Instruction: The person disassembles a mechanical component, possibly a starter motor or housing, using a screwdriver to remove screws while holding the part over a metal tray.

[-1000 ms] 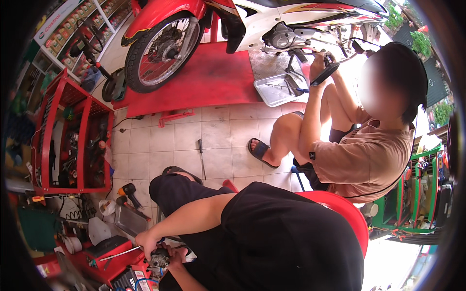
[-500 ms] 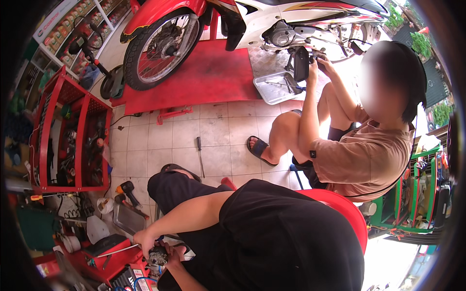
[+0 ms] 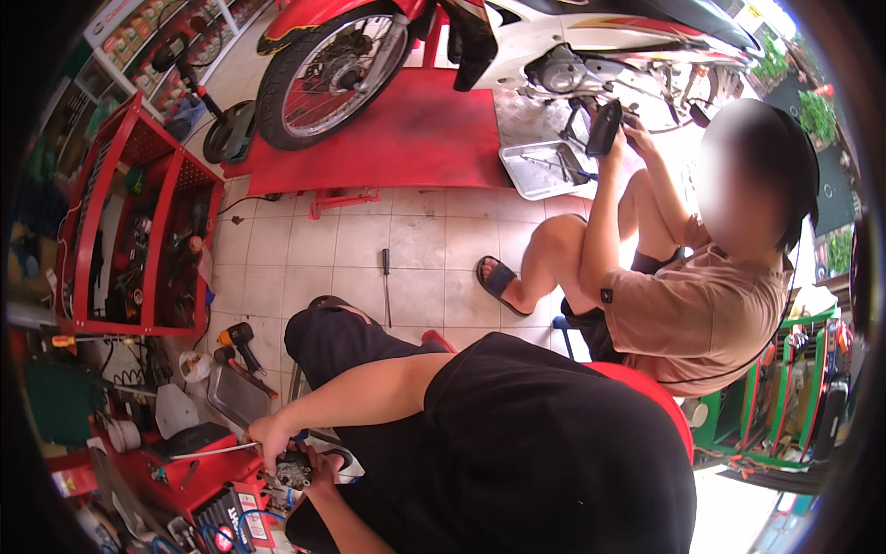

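Observation:
My right hand (image 3: 268, 438) is closed around a tool with a long thin metal shaft (image 3: 214, 451). The shaft sticks out to the left, and a bit of blue shows on the hand's other side. Just below it, my left hand (image 3: 322, 469) grips a small grey metal mechanical part (image 3: 293, 470), whose exact kind I cannot make out. Both hands are close together at the lower left, above my lap. My fingers partly cover the part, and whether the tool touches it cannot be seen.
A screwdriver (image 3: 387, 286) lies on the tiled floor. A co-worker (image 3: 701, 295) crouches at right, holding a black object (image 3: 604, 128) by a metal tray (image 3: 544, 189). A motorcycle (image 3: 341, 83) stands on a red platform (image 3: 369, 152). Left are a red tool cart (image 3: 138, 330) and a power drill (image 3: 242, 343).
The whole view has shifted slightly. My hands stay together on the tool and the metal part. The co-worker's black object has turned to a narrower angle.

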### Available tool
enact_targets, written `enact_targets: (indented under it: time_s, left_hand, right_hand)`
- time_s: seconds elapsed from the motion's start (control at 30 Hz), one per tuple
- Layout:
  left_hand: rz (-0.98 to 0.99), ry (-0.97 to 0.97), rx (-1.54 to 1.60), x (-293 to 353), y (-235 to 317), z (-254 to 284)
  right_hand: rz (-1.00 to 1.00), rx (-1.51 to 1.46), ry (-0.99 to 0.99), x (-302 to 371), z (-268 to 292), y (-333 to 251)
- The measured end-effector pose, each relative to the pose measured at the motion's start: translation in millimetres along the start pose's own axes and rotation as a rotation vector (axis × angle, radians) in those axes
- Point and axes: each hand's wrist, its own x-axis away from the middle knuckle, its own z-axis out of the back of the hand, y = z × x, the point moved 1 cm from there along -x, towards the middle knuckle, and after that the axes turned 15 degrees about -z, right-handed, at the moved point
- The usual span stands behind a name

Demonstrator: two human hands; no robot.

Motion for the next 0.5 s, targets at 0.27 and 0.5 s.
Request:
enact_targets:
  time_s: [0.27,0.5]
  left_hand:
    - [0.043,-0.092,0.028,9.2,6.5,-20.7]
    - [0.031,-0.286,0.014,16.7,10.8,-38.6]
  right_hand:
    - [-0.045,-0.009,-0.045,15.0,3.5,-6.2]
    - [-0.016,0.030,0.007,15.5,11.8,-10.2]
